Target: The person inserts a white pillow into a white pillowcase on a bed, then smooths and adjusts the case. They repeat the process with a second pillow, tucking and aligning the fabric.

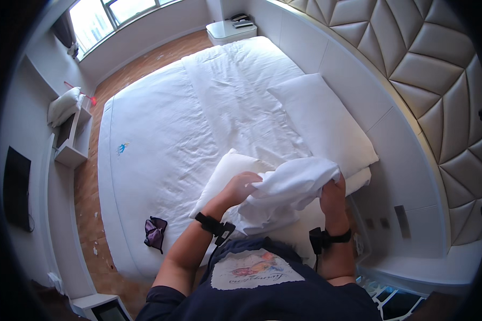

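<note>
My left hand (244, 187) and my right hand (333, 196) grip a loose white cloth (297, 180), apparently a pillowcase, at opposite sides. It is bunched and hangs between them, close to my body. Beneath and beyond it, a white pillow (229, 172) lies on the near side of the bed, partly hidden by the cloth and my left forearm. Farther off, a second white pillow (325, 116) rests by the headboard wall, overlapping another pillow (358, 180) whose edge shows below. My fingertips are partly covered by fabric.
A white duvet (152, 140) with a folded-back band covers the bed. On its near left part lies a crumpled purple cloth with dark edging (155, 234). A nightstand (229, 34) carries a telephone (239, 17). Pillows (65, 106) sit on a wall shelf unit (74, 148) at left.
</note>
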`<state>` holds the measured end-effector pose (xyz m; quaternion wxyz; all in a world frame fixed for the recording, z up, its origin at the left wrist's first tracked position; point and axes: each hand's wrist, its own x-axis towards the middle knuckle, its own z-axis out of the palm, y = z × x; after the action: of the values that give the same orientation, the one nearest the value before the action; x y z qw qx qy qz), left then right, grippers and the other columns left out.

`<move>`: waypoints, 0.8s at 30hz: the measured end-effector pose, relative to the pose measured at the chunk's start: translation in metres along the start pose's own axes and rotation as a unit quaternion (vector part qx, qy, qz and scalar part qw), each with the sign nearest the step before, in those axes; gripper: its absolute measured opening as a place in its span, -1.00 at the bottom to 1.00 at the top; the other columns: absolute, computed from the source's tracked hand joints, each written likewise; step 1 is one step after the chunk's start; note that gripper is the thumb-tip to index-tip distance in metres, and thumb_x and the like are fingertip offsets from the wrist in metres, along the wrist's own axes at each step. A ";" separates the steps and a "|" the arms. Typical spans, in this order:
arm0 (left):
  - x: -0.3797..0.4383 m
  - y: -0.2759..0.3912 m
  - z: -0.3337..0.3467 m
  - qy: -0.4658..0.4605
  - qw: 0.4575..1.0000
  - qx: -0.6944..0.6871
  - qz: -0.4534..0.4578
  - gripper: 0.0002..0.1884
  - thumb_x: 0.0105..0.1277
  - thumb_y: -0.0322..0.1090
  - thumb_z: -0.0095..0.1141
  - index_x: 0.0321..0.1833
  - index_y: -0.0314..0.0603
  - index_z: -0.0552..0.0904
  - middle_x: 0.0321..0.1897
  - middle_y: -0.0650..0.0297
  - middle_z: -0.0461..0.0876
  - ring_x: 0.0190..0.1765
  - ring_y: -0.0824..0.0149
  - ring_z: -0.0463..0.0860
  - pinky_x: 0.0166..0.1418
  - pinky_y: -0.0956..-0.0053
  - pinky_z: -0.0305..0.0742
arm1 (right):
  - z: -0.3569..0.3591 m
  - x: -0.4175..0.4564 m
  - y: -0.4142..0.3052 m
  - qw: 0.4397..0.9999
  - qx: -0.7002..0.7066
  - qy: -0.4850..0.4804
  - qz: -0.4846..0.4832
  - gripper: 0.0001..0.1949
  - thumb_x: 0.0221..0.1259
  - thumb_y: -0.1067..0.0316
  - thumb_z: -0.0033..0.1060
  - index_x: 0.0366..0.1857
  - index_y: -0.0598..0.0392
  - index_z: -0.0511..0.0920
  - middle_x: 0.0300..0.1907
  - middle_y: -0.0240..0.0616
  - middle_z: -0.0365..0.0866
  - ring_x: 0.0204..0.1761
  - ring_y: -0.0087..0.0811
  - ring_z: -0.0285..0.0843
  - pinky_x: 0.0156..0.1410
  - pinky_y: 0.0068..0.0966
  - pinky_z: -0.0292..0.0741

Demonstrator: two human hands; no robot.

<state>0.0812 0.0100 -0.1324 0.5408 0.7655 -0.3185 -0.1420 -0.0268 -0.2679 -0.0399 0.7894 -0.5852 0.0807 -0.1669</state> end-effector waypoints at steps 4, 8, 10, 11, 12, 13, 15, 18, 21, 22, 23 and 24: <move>0.001 0.038 -0.019 -0.015 0.958 -0.210 -0.195 -0.66 0.70 -0.17 0.10 -0.01 -0.33 0.79 -0.12 0.33 0.80 -0.15 0.50 0.73 0.06 0.50 0.64 | 0.001 0.008 -0.010 0.924 -0.372 0.081 0.021 -0.70 0.54 0.32 0.22 0.23 0.17 0.57 0.00 -0.05 0.67 0.02 -0.23 0.68 0.17 -0.38 0.59; 0.008 0.060 -0.036 0.097 0.901 -0.366 -0.211 -0.66 0.67 -0.13 0.10 -0.01 -0.33 0.74 -0.30 0.32 0.76 -0.28 0.48 0.71 -0.16 0.51 0.64 | -0.005 -0.003 0.020 0.850 -0.517 0.034 -0.093 -0.31 0.26 0.44 0.50 0.51 -0.01 0.45 0.23 0.00 0.37 0.15 -0.21 0.57 0.17 -0.34 0.61; 0.007 0.058 -0.043 0.154 0.875 -0.404 -0.216 -0.66 0.68 -0.14 0.09 0.03 -0.35 0.73 -0.24 0.29 0.77 -0.25 0.45 0.73 -0.15 0.49 0.65 | 0.018 -0.009 0.012 0.896 -0.438 -0.032 -0.062 -0.25 0.27 0.50 0.48 0.59 -0.08 0.40 0.22 -0.11 0.37 0.20 -0.23 0.48 0.24 -0.37 0.57; 0.007 0.058 -0.046 0.181 0.860 -0.423 -0.219 -0.66 0.68 -0.15 0.08 0.05 -0.36 0.72 -0.21 0.27 0.78 -0.24 0.44 0.74 -0.14 0.48 0.66 | 0.030 -0.012 0.008 0.914 -0.398 -0.065 -0.046 -0.21 0.28 0.53 0.46 0.63 -0.11 0.37 0.21 -0.16 0.37 0.23 -0.24 0.44 0.28 -0.39 0.55; 0.005 0.060 -0.049 0.188 0.857 -0.430 -0.212 -0.66 0.68 -0.16 0.07 0.09 -0.37 0.70 -0.15 0.23 0.79 -0.20 0.41 0.76 -0.09 0.47 0.66 | 0.044 -0.014 0.004 0.925 -0.368 -0.076 -0.066 -0.25 0.27 0.58 0.47 0.58 -0.17 0.48 0.17 -0.23 0.35 0.06 -0.36 0.46 0.19 -0.50 0.55; 0.003 0.062 -0.051 0.194 0.856 -0.434 -0.203 -0.65 0.69 -0.15 0.07 0.09 -0.37 0.70 -0.15 0.23 0.79 -0.18 0.41 0.76 -0.07 0.47 0.66 | 0.050 -0.015 0.007 0.921 -0.365 -0.097 -0.101 -0.32 0.28 0.58 0.46 0.51 -0.16 0.55 0.16 -0.24 0.35 -0.03 -0.39 0.46 0.12 -0.51 0.55; -0.001 0.065 -0.053 0.206 0.854 -0.441 -0.184 -0.65 0.69 -0.14 0.07 0.10 -0.36 0.70 -0.14 0.23 0.79 -0.16 0.41 0.76 -0.04 0.47 0.66 | 0.062 -0.015 0.011 0.908 -0.357 -0.141 -0.170 -0.45 0.31 0.58 0.44 0.38 -0.16 0.69 0.14 -0.25 0.36 -0.20 -0.46 0.47 -0.03 -0.54 0.56; -0.008 0.061 -0.057 0.195 0.857 -0.446 -0.171 -0.65 0.70 -0.13 0.06 0.12 -0.34 0.70 -0.11 0.23 0.80 -0.14 0.40 0.77 -0.01 0.48 0.66 | 0.086 -0.017 0.009 0.914 -0.333 -0.166 -0.164 -0.65 0.29 0.48 0.51 0.15 -0.04 0.81 0.09 -0.22 0.43 -0.14 -0.37 0.57 -0.01 -0.46 0.59; -0.014 0.066 -0.057 0.183 0.851 -0.467 -0.153 -0.65 0.71 -0.13 0.05 0.14 -0.32 0.70 -0.08 0.22 0.80 -0.10 0.41 0.77 0.02 0.48 0.66 | 0.107 -0.015 0.016 0.904 -0.353 -0.155 -0.182 -0.80 0.28 0.38 0.55 -0.05 0.05 0.82 0.00 -0.17 0.53 -0.11 -0.23 0.64 0.00 -0.37 0.61; -0.014 0.069 -0.055 0.188 0.848 -0.471 -0.153 -0.65 0.71 -0.13 0.04 0.15 -0.32 0.69 -0.07 0.22 0.80 -0.09 0.41 0.77 0.03 0.48 0.65 | 0.108 -0.012 0.029 0.906 -0.353 -0.139 -0.186 -0.81 0.28 0.38 0.54 -0.07 0.06 0.81 0.00 -0.17 0.54 -0.11 -0.21 0.65 0.00 -0.36 0.61; -0.014 0.071 -0.054 0.194 0.845 -0.474 -0.153 -0.65 0.71 -0.13 0.04 0.15 -0.32 0.69 -0.07 0.22 0.80 -0.09 0.41 0.77 0.04 0.49 0.65 | 0.109 -0.010 0.036 0.908 -0.353 -0.123 -0.189 -0.83 0.27 0.37 0.54 -0.10 0.07 0.80 -0.01 -0.18 0.56 -0.10 -0.20 0.66 -0.01 -0.36 0.62; -0.016 0.073 -0.055 0.201 0.842 -0.477 -0.153 -0.65 0.72 -0.13 0.03 0.16 -0.32 0.69 -0.06 0.22 0.80 -0.08 0.41 0.77 0.05 0.49 0.65 | 0.113 -0.010 0.036 0.911 -0.347 -0.120 -0.186 -0.83 0.27 0.37 0.54 -0.10 0.08 0.79 -0.02 -0.18 0.57 -0.10 -0.19 0.67 -0.01 -0.35 0.62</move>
<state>0.0759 0.0449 -0.0473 0.8625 0.4640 0.0257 -0.2003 0.0065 -0.1534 -0.0401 0.4947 -0.8425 -0.0725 -0.2006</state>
